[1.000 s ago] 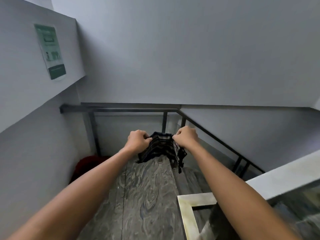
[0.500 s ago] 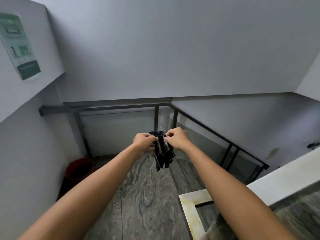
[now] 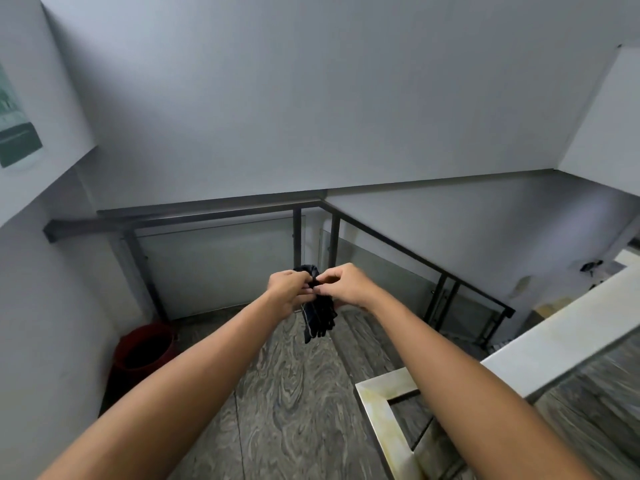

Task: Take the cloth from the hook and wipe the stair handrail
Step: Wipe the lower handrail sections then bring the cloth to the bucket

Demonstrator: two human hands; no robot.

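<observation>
From the head camera we count one dark cloth (image 3: 318, 315), one black stair handrail (image 3: 221, 213), one red bucket (image 3: 143, 348) and one green-and-white poster (image 3: 15, 133), plus our two bare arms reaching forward.

Our left hand (image 3: 289, 289) and our right hand (image 3: 341, 284) meet in front of us, almost touching each other, and both are closed around the top of the cloth. The fingers (image 3: 308, 289) of the left hand curl in tightly on the fabric, and the right hand pinches the same bunched edge with thumb and fingertips drawn narrow. The cloth is gathered into a slim bundle that hangs straight down below our hands, over the swirled grey floor (image 3: 294, 393), and touches nothing else.

Both forearms stretch out nearly straight and converge from the lower corners of the view toward the middle, wrists level, knuckles turned up.

The handrail runs across behind the hands, then turns a corner and slopes down to the right over glass panels. The cloth is in front of that corner post, apart from the rail. The bucket stands on the floor in the left corner, under the rail's wall end. The poster is on the left wall, cut by the edge.
</observation>
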